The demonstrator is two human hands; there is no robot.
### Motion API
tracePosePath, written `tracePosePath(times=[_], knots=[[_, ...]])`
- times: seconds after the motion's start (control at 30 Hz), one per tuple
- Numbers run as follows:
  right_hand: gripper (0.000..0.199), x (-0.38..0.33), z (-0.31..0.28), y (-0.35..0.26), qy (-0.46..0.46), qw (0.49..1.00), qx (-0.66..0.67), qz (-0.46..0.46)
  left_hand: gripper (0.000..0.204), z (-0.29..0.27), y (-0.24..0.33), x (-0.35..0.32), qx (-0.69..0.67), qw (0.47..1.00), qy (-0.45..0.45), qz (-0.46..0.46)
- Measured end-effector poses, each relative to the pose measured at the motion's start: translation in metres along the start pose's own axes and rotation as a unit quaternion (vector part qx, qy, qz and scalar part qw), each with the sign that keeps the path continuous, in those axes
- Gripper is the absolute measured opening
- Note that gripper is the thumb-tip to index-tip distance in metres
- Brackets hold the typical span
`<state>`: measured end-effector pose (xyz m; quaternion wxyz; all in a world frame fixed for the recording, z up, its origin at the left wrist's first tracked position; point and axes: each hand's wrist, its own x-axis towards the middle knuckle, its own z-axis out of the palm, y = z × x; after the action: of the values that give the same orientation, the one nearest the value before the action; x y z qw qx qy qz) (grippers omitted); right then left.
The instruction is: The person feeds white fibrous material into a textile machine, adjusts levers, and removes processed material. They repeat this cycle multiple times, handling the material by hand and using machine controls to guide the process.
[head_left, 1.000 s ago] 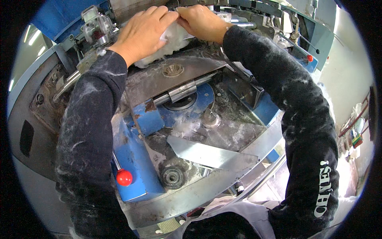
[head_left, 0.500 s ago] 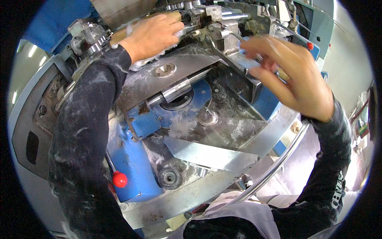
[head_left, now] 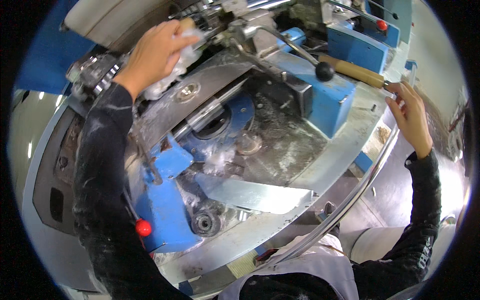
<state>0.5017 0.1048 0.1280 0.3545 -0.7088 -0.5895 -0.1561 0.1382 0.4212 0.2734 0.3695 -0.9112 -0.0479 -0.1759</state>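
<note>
The left hand [head_left: 155,52] is at the top of the blue machine [head_left: 165,200], and its fingers [head_left: 182,42] are closed around a white cloth wad [head_left: 172,70], which bulges out below the palm onto the grey metal plate [head_left: 200,95]. White fluff [head_left: 220,160] lies in the round recess near the middle of the machine. The right hand [head_left: 411,117] is at the machine's right edge; its fingers [head_left: 400,92] are loosely bent, touching the end of the wooden handle [head_left: 355,72].

Place: factory workshop | Evidence: large blue-and-steel machine [head_left: 325,100] with curved metal plate [head_left: 250,195], red knob [head_left: 143,228], wooden-handled lever [head_left: 355,72], white dust and fibre over surfaces
</note>
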Motion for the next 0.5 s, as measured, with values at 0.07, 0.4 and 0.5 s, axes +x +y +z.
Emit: tracePosePath(times=[0.07,0.4,0.5], knots=[[0.020,-0.004,0.002,0.012,0.009,0.999,-0.035,-0.023,0.020,-0.002,0.007,0.000,0.005,0.998,-0.024,0.060],[0.021,-0.006,-0.009,0.047,-0.056,0.994,-0.061,-0.070,0.012,-0.002,0.023,0.010,-0.095,0.992,-0.029,-0.074],[0.024,0.006,0.001,0.039,-0.109,0.992,-0.061,-0.017,0.011,-0.002,0.021,0.007,-0.104,0.987,-0.024,-0.117]])
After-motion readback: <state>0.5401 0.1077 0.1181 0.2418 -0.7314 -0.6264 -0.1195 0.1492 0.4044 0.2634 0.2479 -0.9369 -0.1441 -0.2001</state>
